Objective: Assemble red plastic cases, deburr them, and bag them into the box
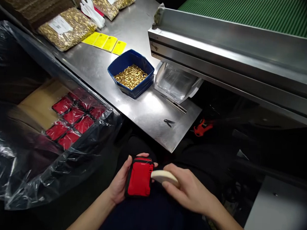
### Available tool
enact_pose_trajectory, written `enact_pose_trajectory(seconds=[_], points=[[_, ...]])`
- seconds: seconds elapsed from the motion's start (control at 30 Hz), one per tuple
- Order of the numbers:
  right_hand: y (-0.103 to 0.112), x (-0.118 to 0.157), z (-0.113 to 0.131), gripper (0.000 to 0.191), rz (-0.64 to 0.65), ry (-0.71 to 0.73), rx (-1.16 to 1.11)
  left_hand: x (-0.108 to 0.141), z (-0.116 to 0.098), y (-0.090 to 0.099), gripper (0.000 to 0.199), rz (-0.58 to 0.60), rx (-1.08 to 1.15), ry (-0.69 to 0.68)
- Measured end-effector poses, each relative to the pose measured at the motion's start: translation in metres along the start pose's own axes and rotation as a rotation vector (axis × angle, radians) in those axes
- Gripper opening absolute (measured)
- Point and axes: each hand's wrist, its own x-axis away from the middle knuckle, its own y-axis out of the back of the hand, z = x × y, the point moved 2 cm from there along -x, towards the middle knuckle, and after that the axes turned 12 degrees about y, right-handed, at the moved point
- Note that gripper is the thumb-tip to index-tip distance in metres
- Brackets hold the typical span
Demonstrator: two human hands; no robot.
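Observation:
My left hand (pixel 119 184) is wrapped round a red and black rectangular case (pixel 140 178), its red face turned up, above my lap. Another red edge shows behind its top, so there may be more than one case. Just to the right, my right hand (pixel 185 188) pinches a pale round disc (pixel 165 176) between thumb and fingers. The disc's left edge is at the case's right side; whether the two touch I cannot tell.
A blue bin (pixel 134 91) of small brass parts stands on the metal table (pixel 143 111), near small black tweezers (pixel 169 122). Bags of brass parts (pixel 68 28) lie behind yellow labels (pixel 109 43). A plastic-lined box (pixel 92 133) holds red cases (pixel 73 115). A green conveyor (pixel 247 14) is at right.

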Motion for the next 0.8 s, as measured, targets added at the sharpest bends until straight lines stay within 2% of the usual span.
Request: enact_pose_trajectory(seconds=[0.13,0.27,0.37,0.5,0.63,0.8], points=[[-0.013,0.010,0.004,0.010,0.167,0.190,0.315,-0.004,0.003,-0.006,0.059,-0.015,-0.041,0.048],[-0.025,0.010,-0.001,0.015,0.159,0.291,0.485,-0.005,0.007,-0.008,0.056,-0.088,-0.044,0.081],[-0.027,0.010,0.000,0.013,0.144,0.274,0.494,-0.005,0.009,-0.009,0.054,-0.133,-0.057,0.067],[-0.028,0.013,0.004,0.005,0.171,0.235,0.458,-0.003,0.012,-0.011,0.054,-0.136,-0.081,0.068],[-0.033,0.016,0.006,0.004,0.147,0.207,0.514,0.000,0.012,-0.014,0.052,-0.169,-0.115,0.069],[-0.036,0.016,0.006,0.002,0.150,0.221,0.492,0.001,0.011,-0.013,0.053,-0.185,-0.155,0.077]])
